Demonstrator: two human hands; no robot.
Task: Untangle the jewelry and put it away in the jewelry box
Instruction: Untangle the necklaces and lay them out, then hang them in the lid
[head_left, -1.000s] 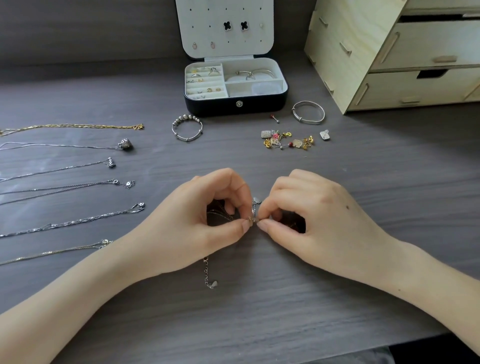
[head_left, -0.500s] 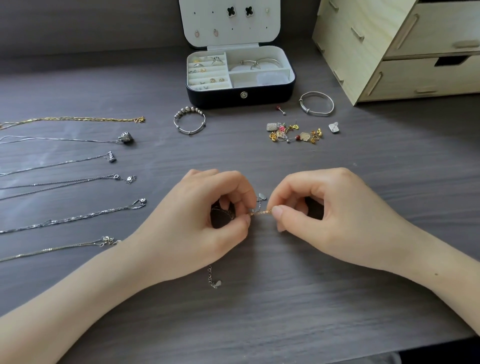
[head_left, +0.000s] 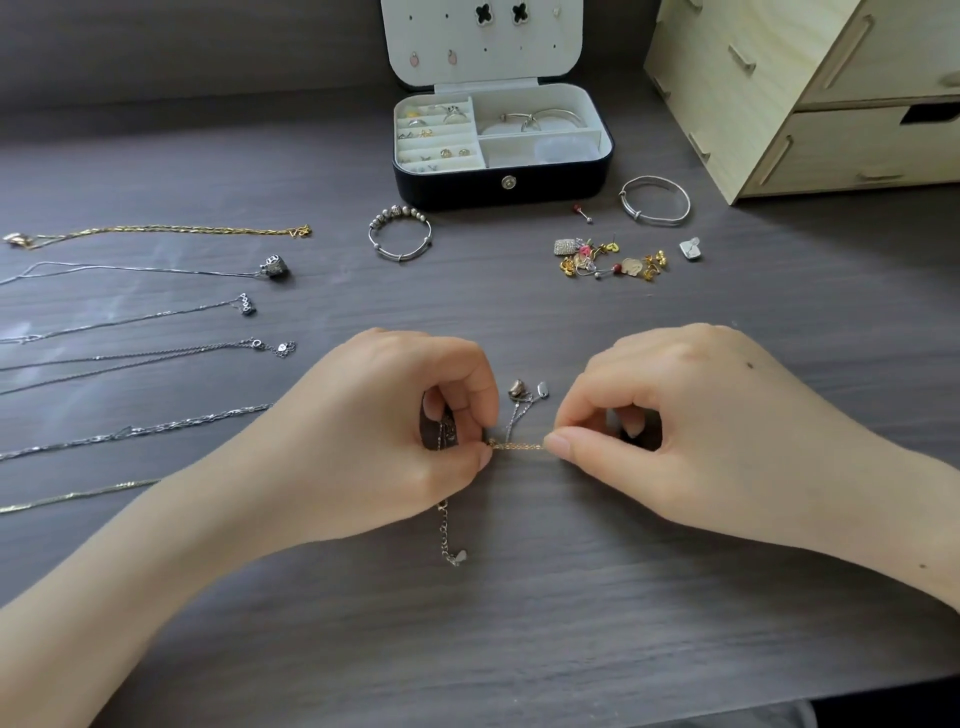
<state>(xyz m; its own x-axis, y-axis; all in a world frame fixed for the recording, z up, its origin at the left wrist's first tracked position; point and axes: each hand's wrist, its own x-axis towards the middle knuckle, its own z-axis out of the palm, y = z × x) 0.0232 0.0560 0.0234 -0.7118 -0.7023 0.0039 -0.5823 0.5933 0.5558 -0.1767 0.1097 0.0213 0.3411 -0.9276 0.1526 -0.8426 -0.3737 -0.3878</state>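
A tangle of thin chains (head_left: 519, 446) lies at the middle of the dark wood table. My left hand (head_left: 384, 441) pinches one end of a short gold stretch of it and my right hand (head_left: 691, 436) pinches the other, so the gold piece runs taut between my fingertips. Small silver charms (head_left: 524, 391) stick up just behind the gold stretch. A silver extender tail (head_left: 450, 540) trails out below my left hand. The black jewelry box (head_left: 501, 179) stands open at the back centre, with rings, earrings and a bangle in its white compartments.
Several straightened necklaces (head_left: 140, 312) lie in rows on the left. A beaded bangle (head_left: 400, 234), a plain silver bangle (head_left: 654, 200) and a heap of small earrings and charms (head_left: 610, 260) lie in front of the box. A wooden drawer unit (head_left: 810, 88) stands back right.
My hands have drawn apart, stretching a gold piece of chain out between the fingertips. The charms behind it have come into view. The camera has tilted slightly.
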